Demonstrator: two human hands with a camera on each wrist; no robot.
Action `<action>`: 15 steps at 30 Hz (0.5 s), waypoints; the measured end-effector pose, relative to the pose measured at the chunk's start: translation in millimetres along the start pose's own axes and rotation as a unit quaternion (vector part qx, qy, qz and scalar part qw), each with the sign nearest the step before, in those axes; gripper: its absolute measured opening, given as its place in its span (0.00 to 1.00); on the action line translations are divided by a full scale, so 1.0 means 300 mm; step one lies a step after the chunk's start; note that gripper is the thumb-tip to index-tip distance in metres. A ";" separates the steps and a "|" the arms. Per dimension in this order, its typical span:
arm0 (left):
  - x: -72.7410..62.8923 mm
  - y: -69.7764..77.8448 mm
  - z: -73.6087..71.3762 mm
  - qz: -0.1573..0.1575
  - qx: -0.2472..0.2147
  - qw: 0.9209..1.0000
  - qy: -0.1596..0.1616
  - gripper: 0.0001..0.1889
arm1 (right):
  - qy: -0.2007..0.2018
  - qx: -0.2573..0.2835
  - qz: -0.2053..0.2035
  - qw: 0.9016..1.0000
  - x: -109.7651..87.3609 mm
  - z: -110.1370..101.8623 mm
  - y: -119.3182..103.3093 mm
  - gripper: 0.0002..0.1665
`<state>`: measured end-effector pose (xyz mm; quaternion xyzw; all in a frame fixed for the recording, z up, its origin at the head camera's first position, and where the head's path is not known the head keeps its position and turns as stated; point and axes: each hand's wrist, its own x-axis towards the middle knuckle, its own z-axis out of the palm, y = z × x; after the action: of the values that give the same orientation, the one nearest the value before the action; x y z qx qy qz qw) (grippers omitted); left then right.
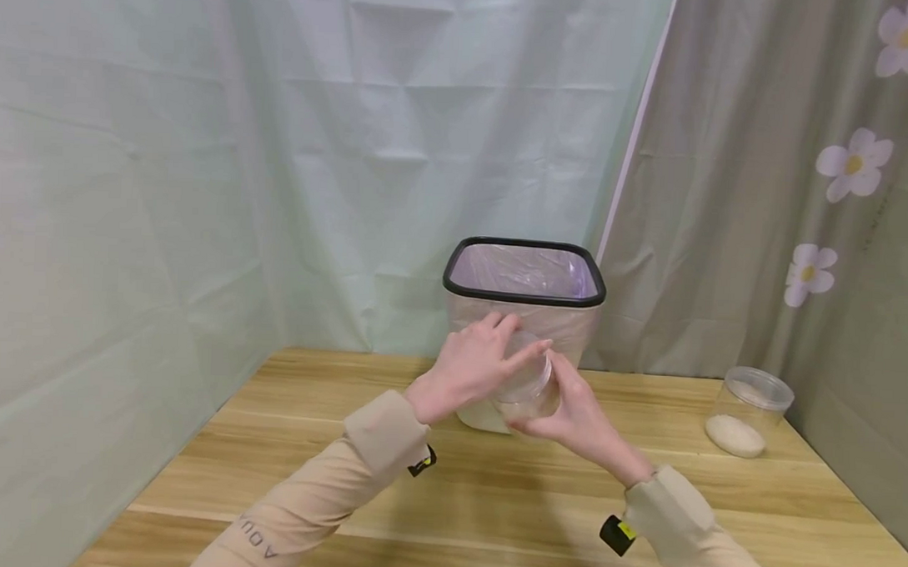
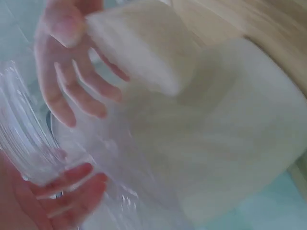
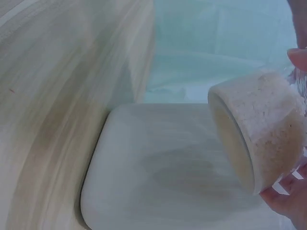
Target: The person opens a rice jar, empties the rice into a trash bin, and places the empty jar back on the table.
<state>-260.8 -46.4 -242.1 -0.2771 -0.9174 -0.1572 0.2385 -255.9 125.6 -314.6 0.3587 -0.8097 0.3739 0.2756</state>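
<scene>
Above the wooden table, both hands are around a clear plastic jar (image 3: 268,129), which is tilted with its base facing away. White grains like rice lie packed toward that base. My right hand (image 1: 577,413) grips the side of the jar, thumb and fingers curved round it. Over the jar's near end, my left hand (image 1: 469,367) holds the clear ridged lid (image 2: 24,124) with spread, bent fingers. Whether the lid is loose or still on the jar, I cannot tell. Just behind the hands stands a pale waste bin (image 1: 524,299) with a black rim and a clear bag.
A second clear jar (image 1: 750,411) with white grains at its bottom and a lid stands at the table's right side. Pale curtains (image 1: 429,149) hang behind and to the left, with a grey flowered one (image 1: 690,200) at right. The wooden table (image 1: 306,445) runs beneath the arms.
</scene>
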 end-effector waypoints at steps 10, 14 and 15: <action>0.002 -0.058 -0.015 0.254 -0.025 0.963 0.085 0.23 | -0.023 0.034 0.024 0.999 0.010 -0.027 -0.071 0.50; 0.002 -0.061 -0.022 0.356 -0.020 0.933 0.047 0.24 | -0.035 0.045 0.036 0.998 0.019 -0.054 -0.141 0.46; 0.001 -0.061 -0.022 0.368 -0.016 0.929 0.038 0.24 | -0.038 0.047 0.044 0.997 0.020 -0.056 -0.147 0.46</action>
<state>-269.4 -63.7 -239.3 -0.5932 -0.7383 -0.0831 0.3102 -221.8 116.6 -282.8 0.3495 -0.8162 0.4091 0.2106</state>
